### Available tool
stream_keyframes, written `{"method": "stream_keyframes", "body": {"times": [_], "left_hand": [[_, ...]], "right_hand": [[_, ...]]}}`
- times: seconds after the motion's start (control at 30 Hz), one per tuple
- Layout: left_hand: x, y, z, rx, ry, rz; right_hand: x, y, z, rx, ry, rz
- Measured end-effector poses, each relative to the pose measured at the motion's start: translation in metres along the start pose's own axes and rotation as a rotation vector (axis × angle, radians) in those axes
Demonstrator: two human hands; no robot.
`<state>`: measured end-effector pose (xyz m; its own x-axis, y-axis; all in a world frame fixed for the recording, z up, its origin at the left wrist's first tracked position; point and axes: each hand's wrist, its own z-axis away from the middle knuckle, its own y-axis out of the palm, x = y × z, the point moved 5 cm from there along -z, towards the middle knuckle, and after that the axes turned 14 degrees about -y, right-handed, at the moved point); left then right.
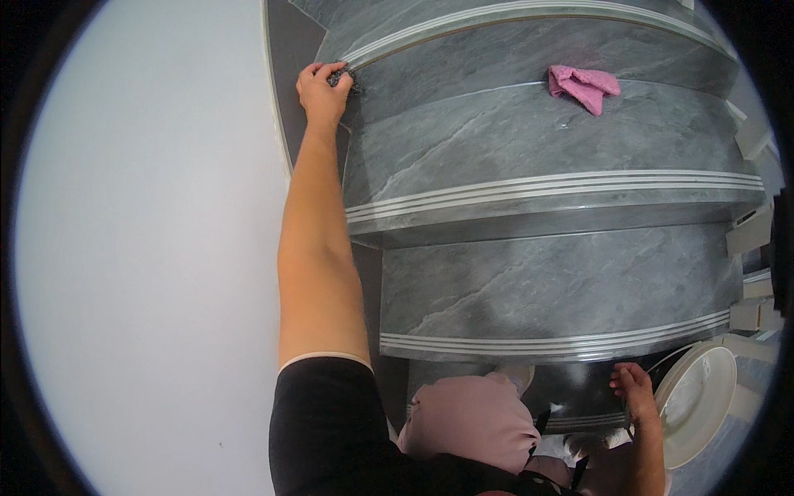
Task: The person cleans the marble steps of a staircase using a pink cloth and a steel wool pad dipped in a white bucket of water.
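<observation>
My left hand (322, 93) reaches far forward and holds a dark, wiry scouring pad (342, 79) at the left end of a stair nosing, beside the wall skirting. Part of the pad is hidden under the fingers. Low on the right, my right hand (634, 385) hangs over a lower step with its fingers loosely curled and nothing visible in it. A folded pink cloth (583, 88) lies on a grey marbled stair tread (484, 149), against the riser behind it. Close beside my right forearm stands a pale round bucket (726, 409) containing what looks like cloudy liquid.
A white wall (155, 217) with dark skirting (298, 68) runs along the left. Curved steps with white-striped nosings (558, 186) rise ahead. Pale baluster bases (749, 232) line the right side. My knee in pink trousers (468, 415) is near the lower steps.
</observation>
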<state>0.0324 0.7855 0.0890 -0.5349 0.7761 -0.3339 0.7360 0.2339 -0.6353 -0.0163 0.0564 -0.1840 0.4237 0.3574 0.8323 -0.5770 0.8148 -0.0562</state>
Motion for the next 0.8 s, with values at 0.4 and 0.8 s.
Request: {"method": "stream_keyframes", "body": {"times": [0.4,0.8], "left_hand": [[-0.045,0.003,0.008,-0.05,0.328,0.077],[-0.014,0.026,0.072,-0.554,-0.61,0.41]], "right_hand": [[-0.012,-0.004,0.002,0.025,-0.013,0.066],[-0.013,-0.004,-0.001,0.037,-0.041,0.035]]}}
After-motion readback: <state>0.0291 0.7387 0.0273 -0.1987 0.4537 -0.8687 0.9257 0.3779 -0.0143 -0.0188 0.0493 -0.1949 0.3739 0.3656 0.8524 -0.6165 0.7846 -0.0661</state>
